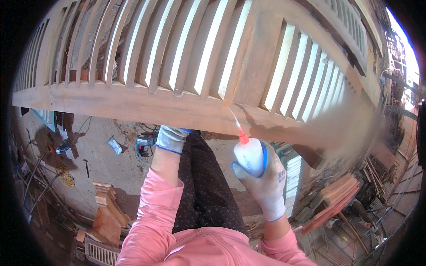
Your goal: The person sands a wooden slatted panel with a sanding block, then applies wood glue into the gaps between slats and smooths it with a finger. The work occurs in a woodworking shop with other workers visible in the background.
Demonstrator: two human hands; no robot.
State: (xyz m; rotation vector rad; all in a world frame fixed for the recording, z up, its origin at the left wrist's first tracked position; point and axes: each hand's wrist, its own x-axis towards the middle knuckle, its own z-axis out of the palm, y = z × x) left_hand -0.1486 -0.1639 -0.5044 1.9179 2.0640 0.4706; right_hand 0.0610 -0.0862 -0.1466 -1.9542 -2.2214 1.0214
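Note:
In my right hand, which wears a white and blue work glove, is a white squeeze bottle with a red cap. Its long, thin, pale nozzle points away from me. The tip is at a joint between an upright and the near rail of a slatted wooden frame. My left hand, gloved the same way, is at the underside of that rail. The wood hides its fingers, so its grip does not show.
A second slatted panel lies at the far right. On the dirt floor are a power tool, a hammer and a carved wooden post piece. Stacked reddish boards stand at the right. A blurry smear covers the frame's right end.

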